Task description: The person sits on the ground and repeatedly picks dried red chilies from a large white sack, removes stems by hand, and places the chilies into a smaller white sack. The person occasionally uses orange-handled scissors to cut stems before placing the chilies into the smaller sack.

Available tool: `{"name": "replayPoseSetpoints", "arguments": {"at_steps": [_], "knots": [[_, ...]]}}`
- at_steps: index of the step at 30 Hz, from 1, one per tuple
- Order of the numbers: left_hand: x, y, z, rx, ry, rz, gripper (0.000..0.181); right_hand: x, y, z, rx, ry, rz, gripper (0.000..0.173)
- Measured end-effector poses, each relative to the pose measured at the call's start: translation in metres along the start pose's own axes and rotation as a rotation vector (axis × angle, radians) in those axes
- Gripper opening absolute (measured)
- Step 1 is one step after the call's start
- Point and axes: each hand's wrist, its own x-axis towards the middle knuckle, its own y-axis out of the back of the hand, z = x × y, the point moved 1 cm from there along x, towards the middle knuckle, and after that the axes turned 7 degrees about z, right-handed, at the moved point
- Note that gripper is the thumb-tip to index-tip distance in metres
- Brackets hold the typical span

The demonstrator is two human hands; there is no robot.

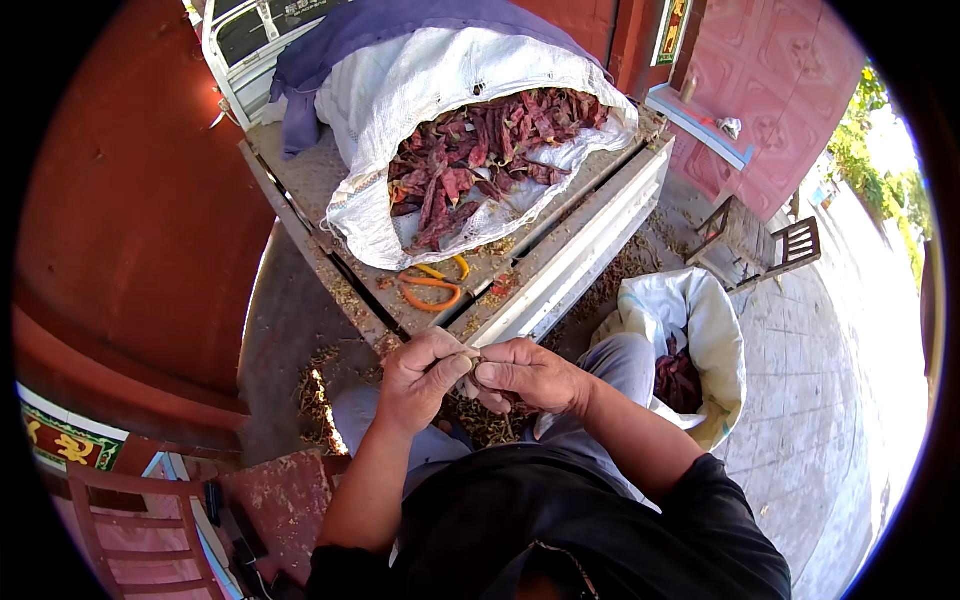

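Note:
My left hand point(424, 375) and my right hand point(529, 375) meet fingertip to fingertip just past the near corner of a cart bed. Both pinch a small brownish piece between thumb and forefinger, probably a dried chili pepper, mostly hidden by the fingers. Ahead, a white woven sack point(360, 217) lies on its side, its mouth facing me, with many dried red chili peppers point(480, 150) spilling inside it. Orange- and yellow-handled scissors point(431, 306) rest on the bed before the sack. To my right, an upright white woven sack point(724, 360) holds dark red dried chilies point(677, 381).
The metal cart bed point(600, 202) has raised edges and debris on it. A small wooden chair point(757, 244) stands on the right, past the upright sack. Chili stems point(487, 427) litter the ground below my hands. A reddish chair point(142, 525) stands at lower left.

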Motion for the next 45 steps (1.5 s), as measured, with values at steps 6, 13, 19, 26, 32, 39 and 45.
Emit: {"name": "replayPoseSetpoints", "arguments": {"at_steps": [6,13,19,26,32,39,45], "knots": [[-0.008,0.002,0.001,-0.254,0.362,-0.025,0.018,-0.004,0.007,-0.021,-0.254,-0.124,-0.114,0.030],[0.001,-0.001,-0.030,-0.174,0.314,0.298,0.013,-0.009,0.028,-0.002,-0.289,0.006,0.019,0.027],[0.047,-0.009,0.013,0.750,-0.110,-0.056,0.022,-0.042,0.067,0.040,0.157,-0.054,0.346,0.019],[0.178,0.034,-0.008,1.697,0.021,0.038,0.037,-0.040,0.071,0.051,0.241,-0.056,0.427,0.019],[0.166,0.045,-0.015,1.488,-0.146,0.203,0.032,-0.032,0.079,0.044,0.114,-0.033,0.514,0.021],[0.064,-0.008,-0.005,1.012,-0.193,0.226,0.026,0.026,0.071,0.015,0.186,0.160,0.689,0.029],[0.018,-0.012,-0.020,0.624,0.019,0.063,0.036,0.022,0.064,0.002,-0.039,0.050,0.437,0.017]]}}
